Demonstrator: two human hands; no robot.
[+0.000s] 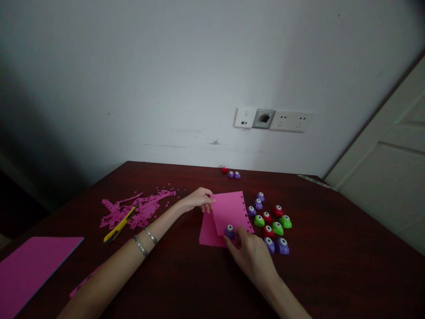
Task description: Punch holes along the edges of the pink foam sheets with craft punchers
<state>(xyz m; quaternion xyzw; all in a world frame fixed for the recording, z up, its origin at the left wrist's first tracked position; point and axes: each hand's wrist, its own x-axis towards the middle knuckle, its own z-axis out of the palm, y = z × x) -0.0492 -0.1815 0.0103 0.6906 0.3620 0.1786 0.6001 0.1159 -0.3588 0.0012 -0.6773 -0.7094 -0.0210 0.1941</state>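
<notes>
A small pink paper sheet (229,212) with a row of punched holes along its right edge lies over a second pink sheet (208,234) on the dark wooden table (332,266). My left hand (198,200) pinches the top sheet's upper left corner, fingers closed. My right hand (249,253) grips a small purple craft punch (229,231) seated on the sheet's lower edge. Just to the right sits a cluster of several purple, red and green punches (270,221).
Pink paper scraps (137,209) and a yellow utility knife (120,225) lie at the left. A larger pink sheet (29,268) rests at the front left corner. Three more punches (230,173) stand by the wall, under wall sockets (274,119). A door (388,168) is at the right.
</notes>
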